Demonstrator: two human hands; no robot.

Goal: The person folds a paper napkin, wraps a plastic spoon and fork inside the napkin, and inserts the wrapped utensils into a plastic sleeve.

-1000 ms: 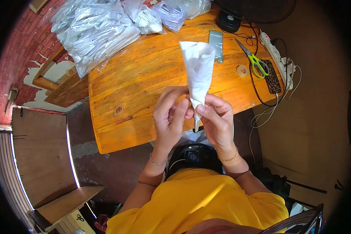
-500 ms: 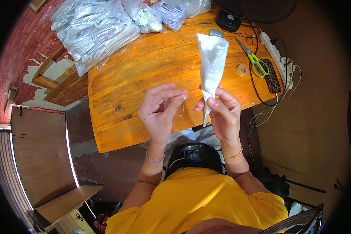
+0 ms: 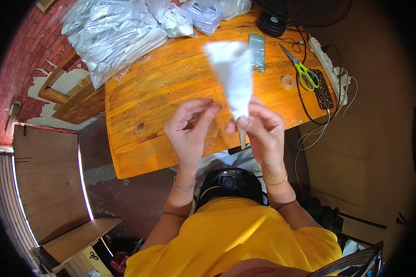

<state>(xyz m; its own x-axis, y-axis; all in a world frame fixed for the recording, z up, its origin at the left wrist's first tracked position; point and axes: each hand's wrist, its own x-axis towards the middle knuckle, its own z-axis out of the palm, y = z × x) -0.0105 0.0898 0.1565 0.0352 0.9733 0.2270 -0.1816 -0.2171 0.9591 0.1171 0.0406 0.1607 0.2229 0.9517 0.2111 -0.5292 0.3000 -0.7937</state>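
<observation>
A white paper napkin (image 3: 232, 74), blurred by motion, flares upward in a cone above the table's near edge. My right hand (image 3: 263, 131) pinches its narrow lower end between thumb and fingers. A thin, greyish, handle-like tip (image 3: 242, 138) pokes out below that grip; the rest of it is hidden in the napkin. To the left, my left hand (image 3: 188, 129) is raised, with its thumb and fingertips pressed together. A faint see-through strip may hang below those fingertips, but I cannot make it out. My two hands are apart.
On the wooden table (image 3: 171, 69) lie plastic bags of white items (image 3: 120, 39), a greenish flat packet (image 3: 257, 51), a tape roll (image 3: 287, 81), green-handled scissors (image 3: 305, 76) and a leopard-print phone (image 3: 323, 90). A power strip (image 3: 328, 69) with cables runs along the right edge.
The napkin has swung left and tilted, uncovering the greenish packet behind it. My right hand has turned slightly with it. My left hand has barely moved.
</observation>
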